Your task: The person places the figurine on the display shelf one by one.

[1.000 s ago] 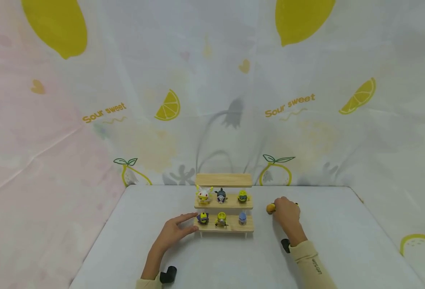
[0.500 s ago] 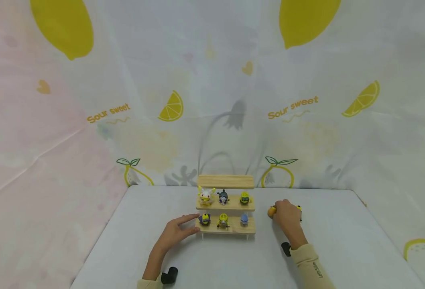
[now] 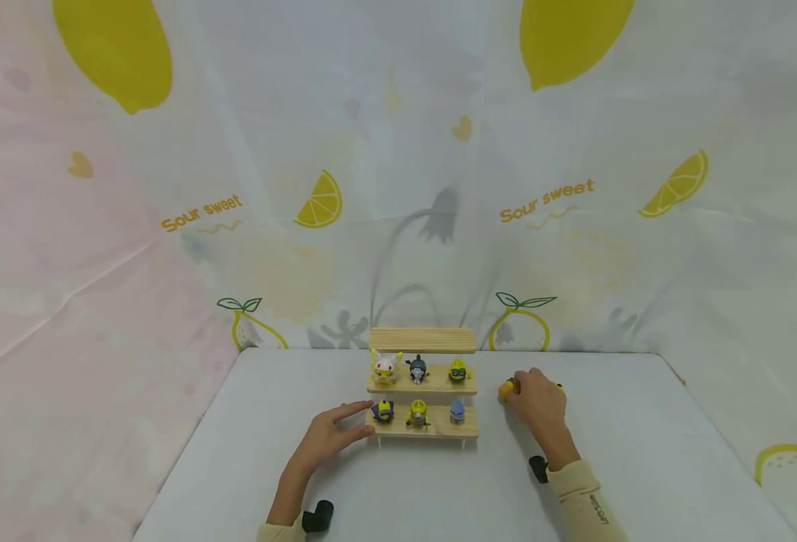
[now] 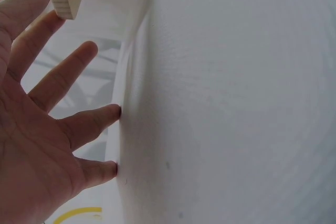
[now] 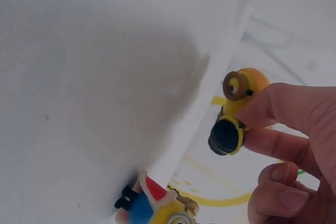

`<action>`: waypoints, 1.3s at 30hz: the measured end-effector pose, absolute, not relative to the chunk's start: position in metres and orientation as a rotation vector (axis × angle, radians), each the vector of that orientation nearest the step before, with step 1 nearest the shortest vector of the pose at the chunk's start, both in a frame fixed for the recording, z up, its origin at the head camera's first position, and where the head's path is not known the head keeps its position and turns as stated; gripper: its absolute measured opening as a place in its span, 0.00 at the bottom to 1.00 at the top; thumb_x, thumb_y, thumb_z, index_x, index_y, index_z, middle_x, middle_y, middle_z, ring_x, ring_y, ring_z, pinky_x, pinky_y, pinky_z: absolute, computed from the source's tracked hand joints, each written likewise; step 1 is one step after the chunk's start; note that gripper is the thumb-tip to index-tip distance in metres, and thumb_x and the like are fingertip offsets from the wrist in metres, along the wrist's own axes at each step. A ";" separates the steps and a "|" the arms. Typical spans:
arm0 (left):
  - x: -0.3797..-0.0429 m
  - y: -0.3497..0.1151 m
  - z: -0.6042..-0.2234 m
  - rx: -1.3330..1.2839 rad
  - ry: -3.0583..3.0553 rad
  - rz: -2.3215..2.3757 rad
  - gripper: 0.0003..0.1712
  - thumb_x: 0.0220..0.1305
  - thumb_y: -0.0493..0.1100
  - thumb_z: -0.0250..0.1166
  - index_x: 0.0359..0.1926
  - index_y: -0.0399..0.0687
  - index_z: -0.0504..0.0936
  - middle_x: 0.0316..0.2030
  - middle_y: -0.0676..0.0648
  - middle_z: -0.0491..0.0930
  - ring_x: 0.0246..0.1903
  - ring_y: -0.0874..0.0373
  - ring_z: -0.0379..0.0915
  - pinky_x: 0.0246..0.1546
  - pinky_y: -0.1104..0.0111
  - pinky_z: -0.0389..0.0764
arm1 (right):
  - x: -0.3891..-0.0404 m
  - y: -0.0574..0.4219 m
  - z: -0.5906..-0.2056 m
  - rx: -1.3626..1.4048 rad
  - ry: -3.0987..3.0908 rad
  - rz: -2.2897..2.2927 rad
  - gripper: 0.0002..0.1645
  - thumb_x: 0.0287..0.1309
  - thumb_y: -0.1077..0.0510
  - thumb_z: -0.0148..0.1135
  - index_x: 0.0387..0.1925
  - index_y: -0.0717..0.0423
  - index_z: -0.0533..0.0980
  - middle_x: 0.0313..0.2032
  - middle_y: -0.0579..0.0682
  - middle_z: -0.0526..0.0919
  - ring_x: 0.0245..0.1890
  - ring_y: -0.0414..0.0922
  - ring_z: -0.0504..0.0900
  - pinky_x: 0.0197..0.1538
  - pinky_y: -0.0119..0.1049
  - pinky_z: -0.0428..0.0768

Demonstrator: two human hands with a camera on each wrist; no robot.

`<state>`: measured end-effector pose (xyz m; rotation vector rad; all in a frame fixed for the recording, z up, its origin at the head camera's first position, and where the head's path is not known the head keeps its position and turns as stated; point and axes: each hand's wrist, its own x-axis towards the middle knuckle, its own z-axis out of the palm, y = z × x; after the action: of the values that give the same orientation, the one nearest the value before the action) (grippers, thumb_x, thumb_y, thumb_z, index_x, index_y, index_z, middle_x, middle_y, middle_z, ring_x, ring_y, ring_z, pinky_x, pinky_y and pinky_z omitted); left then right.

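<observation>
My right hand [image 3: 539, 403] pinches a small yellow minion figurine [image 5: 232, 108] between thumb and index finger, to the right of the shelf. In the right wrist view it shows a brown goggle and a black lower part, held off the table. A second minion figurine [image 5: 163, 208], with blue and red clothes, is near it, mostly covered by my hand in the head view. At the left end of a wooden tiered display shelf [image 3: 391, 428], my left hand [image 3: 325, 440] touches the lower board with thumb and index finger. Its other fingers [image 4: 92, 124] are straight and spread, fingertips at the tabletop.
The shelf bears two rows of figurines, among them a white and yellow one [image 3: 384, 368], a dark one [image 3: 417, 369] and a blue one [image 3: 457, 412]. Its top board [image 3: 422, 340] carries nothing. A white table [image 3: 608, 452] meets a lemon-print cloth [image 3: 398, 256] behind.
My right hand and its figurine have shifted slightly up and left. My left hand stays at the shelf's end. The head view has tilted a little.
</observation>
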<state>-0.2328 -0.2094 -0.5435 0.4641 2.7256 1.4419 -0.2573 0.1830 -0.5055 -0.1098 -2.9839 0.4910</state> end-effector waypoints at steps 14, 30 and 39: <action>-0.233 -0.210 -0.544 0.483 2.722 1.451 0.29 0.57 0.60 0.71 0.59 0.59 0.82 0.57 0.53 0.80 0.64 0.43 0.67 0.66 0.44 0.63 | -0.250 0.189 -0.498 -0.047 -2.712 0.762 0.11 0.53 0.50 0.70 0.26 0.50 0.79 0.24 0.48 0.70 0.18 0.43 0.65 0.17 0.34 0.63; -0.231 -0.210 -0.541 0.496 2.704 1.470 0.29 0.58 0.61 0.71 0.59 0.59 0.82 0.58 0.52 0.79 0.64 0.43 0.67 0.67 0.45 0.62 | -0.247 0.186 -0.474 -0.053 -2.581 1.296 0.08 0.55 0.55 0.69 0.29 0.54 0.79 0.22 0.47 0.65 0.22 0.43 0.62 0.21 0.32 0.58; -0.231 -0.210 -0.541 0.500 2.711 1.463 0.29 0.58 0.60 0.71 0.59 0.59 0.82 0.57 0.52 0.80 0.63 0.44 0.68 0.67 0.46 0.63 | -0.249 0.182 -0.455 -0.102 -2.528 1.585 0.13 0.61 0.52 0.64 0.39 0.58 0.82 0.33 0.50 0.73 0.31 0.44 0.67 0.31 0.34 0.66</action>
<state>-0.2313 -0.2095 -0.5407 0.5001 2.7110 1.4629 -0.2494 0.1821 -0.4552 -0.1023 -2.5276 1.5852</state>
